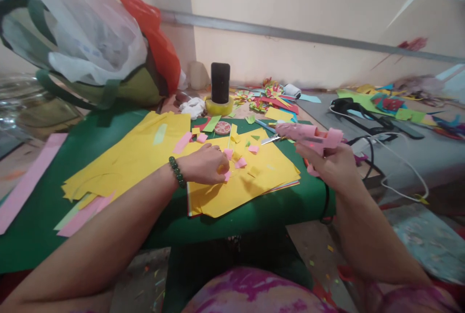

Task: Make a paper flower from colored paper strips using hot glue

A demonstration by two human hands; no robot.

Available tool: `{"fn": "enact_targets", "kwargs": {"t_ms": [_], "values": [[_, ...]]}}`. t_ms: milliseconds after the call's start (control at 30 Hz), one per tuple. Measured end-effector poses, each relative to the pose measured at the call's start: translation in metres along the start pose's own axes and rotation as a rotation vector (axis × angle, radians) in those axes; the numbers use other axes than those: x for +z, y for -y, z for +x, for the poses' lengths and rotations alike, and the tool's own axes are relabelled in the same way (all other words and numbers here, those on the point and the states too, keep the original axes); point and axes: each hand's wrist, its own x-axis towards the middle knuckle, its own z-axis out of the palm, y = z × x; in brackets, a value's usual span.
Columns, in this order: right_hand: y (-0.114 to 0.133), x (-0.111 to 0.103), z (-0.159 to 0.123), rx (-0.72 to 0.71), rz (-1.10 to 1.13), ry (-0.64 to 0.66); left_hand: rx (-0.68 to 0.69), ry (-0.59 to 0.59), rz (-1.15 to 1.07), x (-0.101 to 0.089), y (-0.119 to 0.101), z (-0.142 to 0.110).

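Note:
My right hand (332, 160) is wrapped round a pink hot glue gun (312, 137), its nozzle end pointing left above the table's right side. Low over the stacked yellow paper sheets (210, 201), my left hand (206, 164) has its fingers curled together in a pinch. A small pink paper piece (227, 176) shows right by those fingertips; whatever is between them is hidden. Small pink pieces (240, 163) and yellow scraps (253, 171) lie scattered on the top sheet. Scissor blades (271, 140) rest behind the sheets, below the glue gun.
A phone (220, 83) stands upright in a yellow tape roll (220, 105). Bags (109, 61) fill the back left. Pink strips (32, 182) lie on the green tabletop (90, 138). Colourful paper flowers (272, 90) sit by the wall; a white cable (407, 177) loops at right.

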Motion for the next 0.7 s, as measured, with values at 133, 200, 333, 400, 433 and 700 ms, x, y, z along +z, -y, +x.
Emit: {"fn": "enact_targets", "kwargs": {"t_ms": [133,200,333,400,433,700], "values": [[-0.034,0.004,0.024,0.193,-0.207,-0.122,-0.009,0.004,0.004,0.001,0.002,0.0],[-0.046,0.007,0.034,0.227,-0.312,-0.095,-0.001,-0.013,-0.007,0.002,0.003,0.0],[-0.056,0.013,0.04,0.287,-0.478,0.025,0.041,-0.041,-0.024,0.002,0.005,-0.001],[-0.058,0.013,0.039,0.308,-0.522,0.055,0.048,-0.041,-0.025,0.002,0.005,-0.001],[-0.059,0.013,0.038,0.312,-0.538,0.063,0.048,-0.04,-0.026,0.002,0.005,-0.001],[-0.069,0.013,0.039,0.273,-0.602,0.14,0.039,-0.016,-0.007,-0.001,0.003,-0.001]]}}
